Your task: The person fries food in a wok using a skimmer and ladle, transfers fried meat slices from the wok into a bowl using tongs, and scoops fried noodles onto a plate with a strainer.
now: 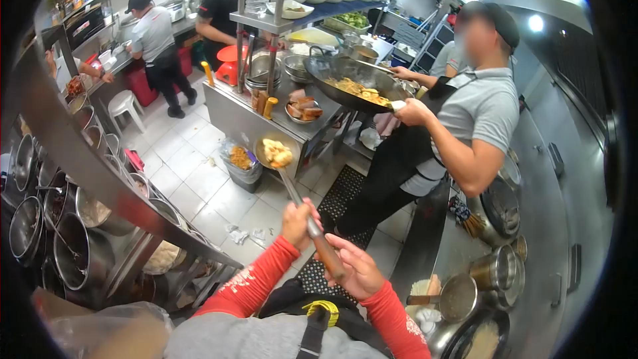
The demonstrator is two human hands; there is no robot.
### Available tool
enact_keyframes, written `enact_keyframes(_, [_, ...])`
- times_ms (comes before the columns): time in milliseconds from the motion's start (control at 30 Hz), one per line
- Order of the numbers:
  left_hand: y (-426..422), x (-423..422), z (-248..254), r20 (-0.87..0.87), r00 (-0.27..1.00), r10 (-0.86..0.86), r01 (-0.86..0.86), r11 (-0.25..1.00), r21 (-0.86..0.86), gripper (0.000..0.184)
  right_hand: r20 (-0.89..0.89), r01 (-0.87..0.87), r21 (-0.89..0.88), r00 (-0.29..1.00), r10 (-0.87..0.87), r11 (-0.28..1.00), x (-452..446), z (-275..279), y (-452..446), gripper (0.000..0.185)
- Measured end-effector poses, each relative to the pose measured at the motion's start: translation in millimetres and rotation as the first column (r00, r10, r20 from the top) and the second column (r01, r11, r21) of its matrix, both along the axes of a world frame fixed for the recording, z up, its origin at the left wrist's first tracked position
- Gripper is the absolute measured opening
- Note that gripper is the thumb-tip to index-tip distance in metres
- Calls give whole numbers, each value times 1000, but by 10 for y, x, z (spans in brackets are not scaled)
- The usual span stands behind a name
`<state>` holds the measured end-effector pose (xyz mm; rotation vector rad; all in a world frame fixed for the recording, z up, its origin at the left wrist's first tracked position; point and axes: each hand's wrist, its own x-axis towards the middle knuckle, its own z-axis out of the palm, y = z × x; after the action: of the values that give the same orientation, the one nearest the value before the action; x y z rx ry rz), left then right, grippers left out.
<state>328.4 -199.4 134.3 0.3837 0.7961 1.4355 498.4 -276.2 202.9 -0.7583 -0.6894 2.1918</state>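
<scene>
A long-handled ladle [292, 186] with a wooden grip points away from me. Pale yellowish food [276, 153] lies in its round bowl, over the floor by the steel counter's corner. My left hand [298, 225] is wrapped round the metal shaft. Close to the wooden end, my right hand [355, 267] is held with its fingers spread beside the handle, palm turned up. On the right, a co-worker [482, 103] holds a large black wok [355, 83] with noodle-like food in it, tilted beyond the counter's edge.
A steel counter [236, 110] carries bowls and a dish of brown pieces [304, 110]. Below stands a lined bin [242, 163]. Metal pots [80, 252] line the left; pans [458, 298] sit lower right. A black mat [342, 203] covers some floor. Other people work at the back.
</scene>
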Motion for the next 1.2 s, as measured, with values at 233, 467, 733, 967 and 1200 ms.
enact_keyframes(233, [1352,-1364,335,20,995,93,-94,994,58,9,396,235,79,885,-247,969,456,-541,257,35])
enact_keyframes(467, [2305,-2219,608,91,990,-104,93,988,121,19,466,402,-39,817,-339,915,960,-1045,15,35])
enact_keyframes(733, [3100,-2463,763,83,985,-148,142,987,79,14,485,426,-124,814,-320,896,1097,-1212,7,31])
enact_keyframes(967, [3656,-2532,672,-119,989,-89,91,996,14,15,534,451,-132,783,-320,883,1130,-1274,8,31])
enact_keyframes(1200, [4093,-2644,128,-970,233,68,-122,992,40,18,581,487,-186,755,-304,853,1179,-1382,-33,33])
